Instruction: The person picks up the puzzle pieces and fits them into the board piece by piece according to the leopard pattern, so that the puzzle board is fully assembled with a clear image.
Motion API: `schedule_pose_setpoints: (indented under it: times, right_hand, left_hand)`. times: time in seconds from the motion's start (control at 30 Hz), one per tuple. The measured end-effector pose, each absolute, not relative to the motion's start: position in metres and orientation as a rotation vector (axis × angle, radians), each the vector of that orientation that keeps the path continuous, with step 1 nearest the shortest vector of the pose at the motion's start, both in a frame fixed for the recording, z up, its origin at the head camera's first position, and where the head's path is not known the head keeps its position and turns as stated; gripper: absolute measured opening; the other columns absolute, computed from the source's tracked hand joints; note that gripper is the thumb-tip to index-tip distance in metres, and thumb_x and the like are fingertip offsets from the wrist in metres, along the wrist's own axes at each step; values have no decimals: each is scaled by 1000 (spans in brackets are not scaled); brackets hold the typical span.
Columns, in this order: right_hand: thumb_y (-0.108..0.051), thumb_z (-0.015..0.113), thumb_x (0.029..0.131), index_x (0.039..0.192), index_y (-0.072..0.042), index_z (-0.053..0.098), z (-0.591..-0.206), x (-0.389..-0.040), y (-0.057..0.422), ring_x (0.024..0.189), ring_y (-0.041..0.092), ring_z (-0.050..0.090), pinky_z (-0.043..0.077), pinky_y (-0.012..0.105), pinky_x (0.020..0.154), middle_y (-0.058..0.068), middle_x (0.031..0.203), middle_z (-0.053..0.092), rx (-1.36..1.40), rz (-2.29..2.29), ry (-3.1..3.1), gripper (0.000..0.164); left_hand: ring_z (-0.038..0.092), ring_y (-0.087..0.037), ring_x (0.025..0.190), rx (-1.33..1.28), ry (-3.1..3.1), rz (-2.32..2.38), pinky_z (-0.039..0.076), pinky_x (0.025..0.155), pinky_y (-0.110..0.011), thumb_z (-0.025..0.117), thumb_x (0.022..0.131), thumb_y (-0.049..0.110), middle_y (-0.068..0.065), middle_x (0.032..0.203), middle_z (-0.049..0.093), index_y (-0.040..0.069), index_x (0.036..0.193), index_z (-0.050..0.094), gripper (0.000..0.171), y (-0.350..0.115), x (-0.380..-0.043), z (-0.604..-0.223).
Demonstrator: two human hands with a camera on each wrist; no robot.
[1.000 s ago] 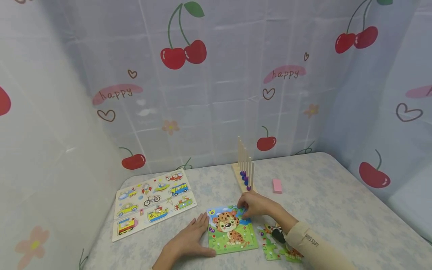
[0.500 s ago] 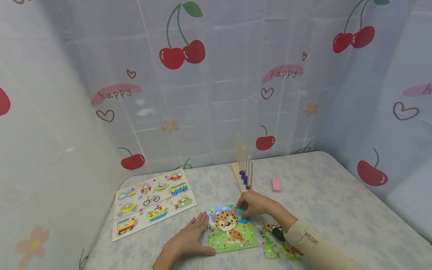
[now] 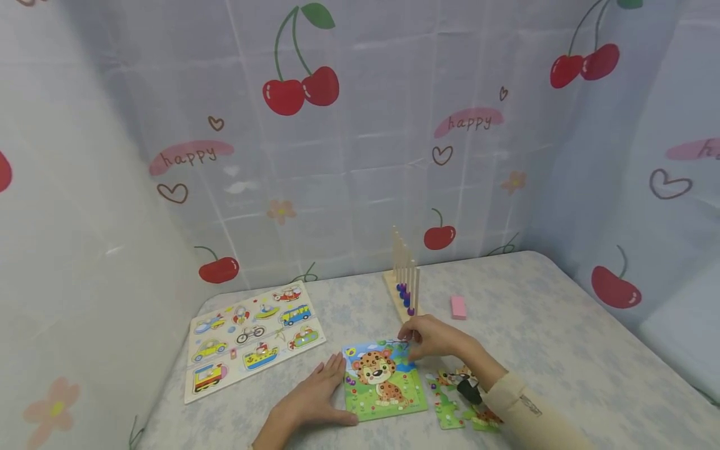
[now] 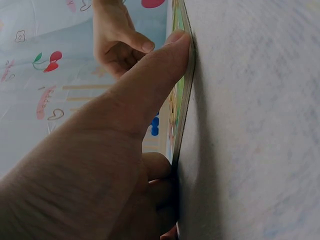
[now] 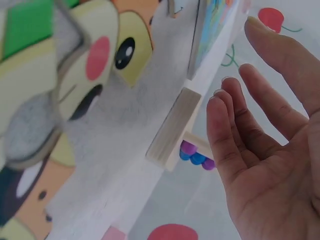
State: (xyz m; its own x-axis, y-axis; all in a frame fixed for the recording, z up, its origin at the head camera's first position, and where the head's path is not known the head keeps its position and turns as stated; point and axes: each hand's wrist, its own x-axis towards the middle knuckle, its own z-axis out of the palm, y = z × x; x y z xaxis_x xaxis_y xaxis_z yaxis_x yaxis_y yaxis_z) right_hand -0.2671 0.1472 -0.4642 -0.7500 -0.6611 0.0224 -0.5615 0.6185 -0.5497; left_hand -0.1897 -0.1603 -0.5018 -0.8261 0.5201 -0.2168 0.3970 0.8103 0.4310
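A square jigsaw puzzle (image 3: 388, 409) with a spotted leopard cub picture lies on the table in the head view. My left hand (image 3: 312, 397) rests along its left side with the fingers straight, the thumb at its front edge. In the left wrist view the thumb (image 4: 155, 70) presses on the puzzle's rim. Over the puzzle's back right corner is my right hand (image 3: 433, 337). Its fingers (image 5: 225, 135) are loosely bent and hold nothing in the right wrist view. Loose puzzle pieces (image 3: 448, 414) lie right of the puzzle, partly hidden by the right forearm.
Behind the puzzle stands a wooden peg rack (image 3: 396, 294) with blue and purple beads low on its rods. A pink block (image 3: 458, 307) lies to its right. At the left is a vehicle peg puzzle board (image 3: 233, 369). Cherry-printed curtains (image 3: 337, 169) close off the back and sides.
My right hand has shifted slightly right and its fingers have spread off the puzzle's corner. The left hand stays at the puzzle's edge. The head view has turned a little.
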Motion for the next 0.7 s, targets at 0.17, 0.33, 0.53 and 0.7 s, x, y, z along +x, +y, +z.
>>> schedule_pose_setpoints:
  times: [0.17,0.33,0.53,0.7]
  right_hand:
    - [-15,82,77,106,-7,70,-463,-259,157,74,12,53,47,21,63,1,88,63,-929,-819,2667,33]
    - [-17,83,77,106,-8,69,-463,-251,167,75,7,51,47,21,64,-2,86,61,-877,-804,2655,34]
    - [-18,85,73,107,-8,69,-464,-239,178,75,7,52,47,23,63,-2,87,62,-819,-794,2611,38]
    - [-18,87,71,105,-8,68,-464,-230,187,74,10,53,47,24,62,-2,86,62,-736,-797,2559,40]
  left_hand:
    - [14,-31,152,706,2680,516,17,123,-51,69,72,72,-14,164,13,2,154,22,118,-161,-190,-502]
    - [14,-31,152,709,2689,510,17,123,-51,68,71,72,-14,164,14,1,154,22,118,-162,-189,-502]
    - [14,-29,152,702,2690,510,17,123,-50,68,71,73,-13,164,15,2,154,22,118,-162,-190,-503]
    - [13,-28,152,692,2691,502,17,123,-50,66,71,75,-12,164,14,4,155,22,119,-162,-191,-505]
